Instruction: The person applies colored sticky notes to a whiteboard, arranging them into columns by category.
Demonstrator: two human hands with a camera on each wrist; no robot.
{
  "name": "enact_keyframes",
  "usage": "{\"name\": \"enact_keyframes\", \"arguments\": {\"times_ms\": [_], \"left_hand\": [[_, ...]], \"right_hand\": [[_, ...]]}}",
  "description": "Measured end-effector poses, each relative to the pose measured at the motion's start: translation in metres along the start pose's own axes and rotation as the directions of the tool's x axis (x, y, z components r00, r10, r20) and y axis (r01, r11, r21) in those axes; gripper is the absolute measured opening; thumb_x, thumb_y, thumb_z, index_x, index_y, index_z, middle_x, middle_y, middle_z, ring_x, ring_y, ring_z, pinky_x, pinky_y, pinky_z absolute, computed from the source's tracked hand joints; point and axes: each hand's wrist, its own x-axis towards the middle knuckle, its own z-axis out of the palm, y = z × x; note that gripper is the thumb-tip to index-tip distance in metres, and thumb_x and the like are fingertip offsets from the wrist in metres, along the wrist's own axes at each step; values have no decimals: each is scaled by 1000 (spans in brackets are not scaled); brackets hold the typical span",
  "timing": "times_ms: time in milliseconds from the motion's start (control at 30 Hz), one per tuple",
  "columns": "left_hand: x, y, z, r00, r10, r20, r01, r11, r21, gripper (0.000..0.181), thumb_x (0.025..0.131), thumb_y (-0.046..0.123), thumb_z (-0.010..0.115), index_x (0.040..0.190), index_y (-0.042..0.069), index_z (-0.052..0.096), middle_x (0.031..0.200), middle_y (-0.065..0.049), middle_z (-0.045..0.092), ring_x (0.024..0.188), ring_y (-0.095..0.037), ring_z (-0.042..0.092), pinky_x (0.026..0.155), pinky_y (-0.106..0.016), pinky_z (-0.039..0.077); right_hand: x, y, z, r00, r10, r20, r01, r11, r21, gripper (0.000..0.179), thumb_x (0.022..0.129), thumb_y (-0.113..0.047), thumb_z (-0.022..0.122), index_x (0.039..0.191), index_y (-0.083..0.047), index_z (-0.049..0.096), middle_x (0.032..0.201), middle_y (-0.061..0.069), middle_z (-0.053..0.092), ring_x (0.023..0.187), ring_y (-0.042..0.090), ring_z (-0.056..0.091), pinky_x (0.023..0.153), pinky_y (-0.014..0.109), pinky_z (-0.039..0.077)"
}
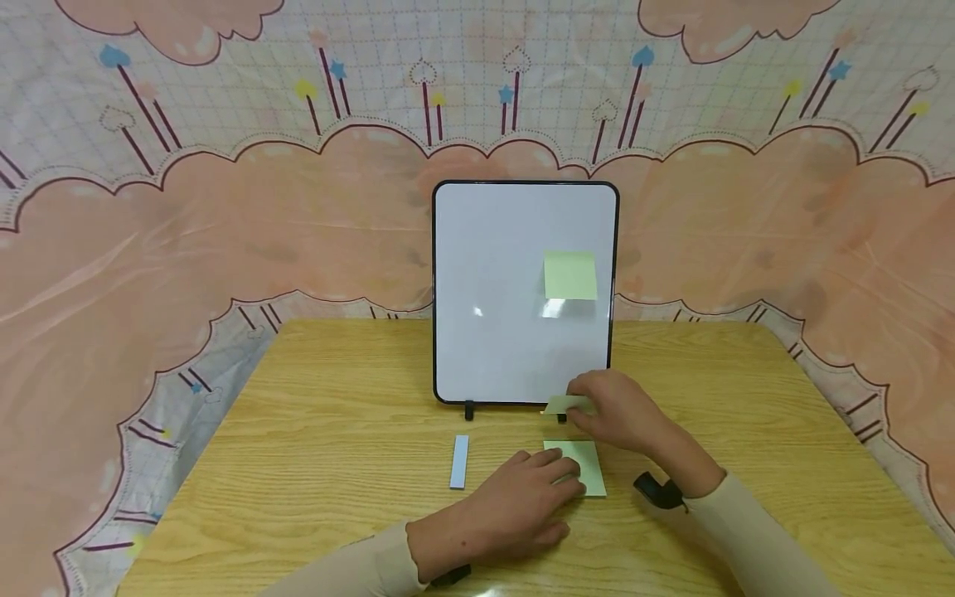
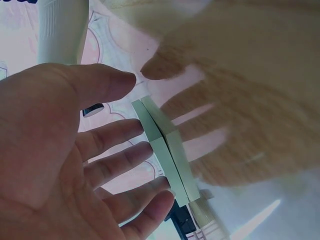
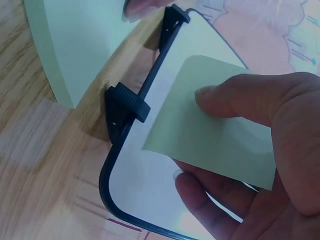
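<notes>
Between the thumb and fingers of my right hand [image 1: 619,412] is a single pale green sticky note [image 3: 210,132], pinched in front of the lower right edge of the whiteboard [image 1: 500,249]. My left hand [image 1: 511,510] is at the pad of green sticky notes [image 1: 593,473] on the table. In the left wrist view its fingers are loosely extended, fingertips along the side of the pad [image 2: 167,162]. Another green note [image 1: 570,276] is stuck on the board's right half, above my right hand.
The whiteboard stands upright on small black feet [image 1: 468,410]. A narrow light blue strip [image 1: 458,462] lies on the wooden table [image 1: 336,414], left of the pad. A patterned cloth [image 1: 298,224] hangs behind and along both sides.
</notes>
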Motion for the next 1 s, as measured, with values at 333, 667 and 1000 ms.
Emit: {"name": "enact_keyframes", "arguments": {"times_ms": [333, 667, 1000], "left_hand": [[0, -1, 1, 1000, 6, 12, -6, 1000, -15, 40, 102, 41, 69, 138, 25, 65, 146, 6, 58, 141, -20, 53, 102, -34, 52], [0, 0, 1, 1000, -2, 12, 3, 999, -33, 39, 102, 39, 70, 137, 24, 65, 145, 6, 58, 141, -20, 53, 102, -34, 53], [0, 0, 0, 1000, -8, 18, 8, 999, -43, 39, 101, 38, 70, 136, 23, 66, 145, 5, 59, 141, -20, 53, 101, -35, 53]], "right_hand": [[2, -1, 4, 976, -91, -198, 67, 990, -122, 14, 82, -5, 86, 85, -13, 76, 84, -3, 72, 77, 15, 65, 70, 35, 56], [4, 2, 8, 933, -193, -305, 112, 958, -263, 19, 80, -4, 87, 82, -13, 71, 83, -1, 70, 75, 17, 64, 72, 38, 54], [5, 4, 11, 894, -251, -372, 134, 940, -313, 23, 76, -1, 89, 83, -11, 69, 83, 1, 70, 76, 21, 64, 73, 40, 53]]}}
